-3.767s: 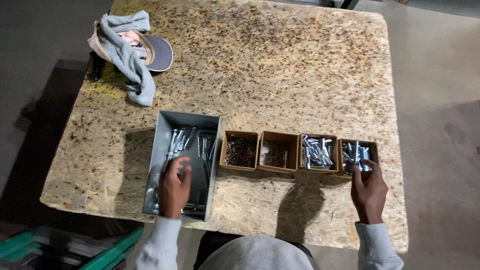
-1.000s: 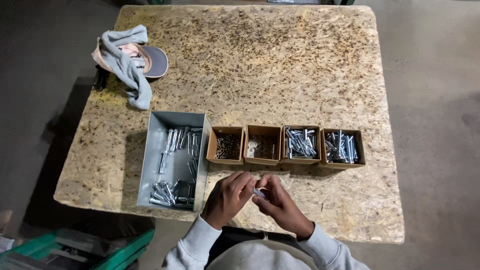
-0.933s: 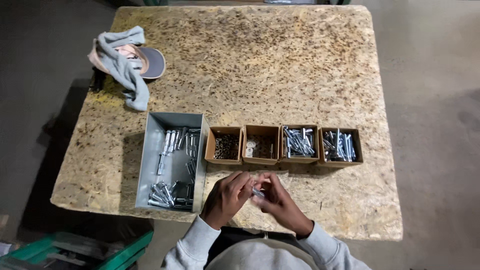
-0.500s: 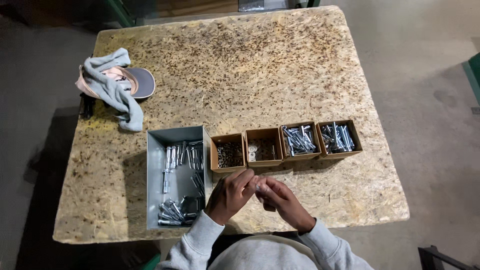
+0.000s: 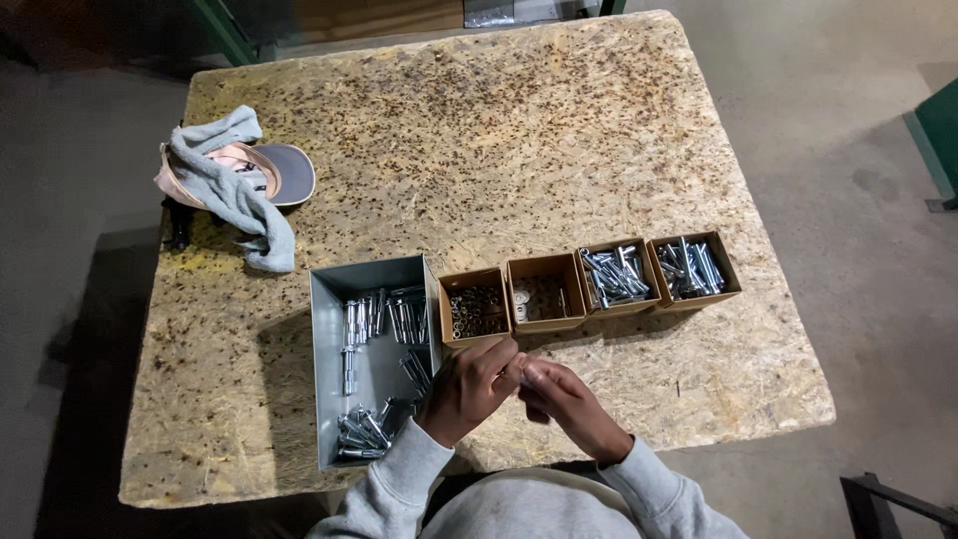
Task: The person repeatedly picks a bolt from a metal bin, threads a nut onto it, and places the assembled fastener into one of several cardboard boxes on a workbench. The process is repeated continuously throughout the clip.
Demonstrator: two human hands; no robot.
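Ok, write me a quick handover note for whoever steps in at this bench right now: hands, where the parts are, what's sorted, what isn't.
Left hand and right hand meet at the near table edge, fingertips pinched together on something too small to make out.
Grey metal tray at left holds loose silvery bolts.
Four small cardboard boxes in a row to its right: first box holds small dark rings, second box is nearly bare, third box and fourth box hold silvery bolts.
Done: some parts are in the boxes. Left: many bolts remain in the tray.
A cap and grey cloth lie far left.
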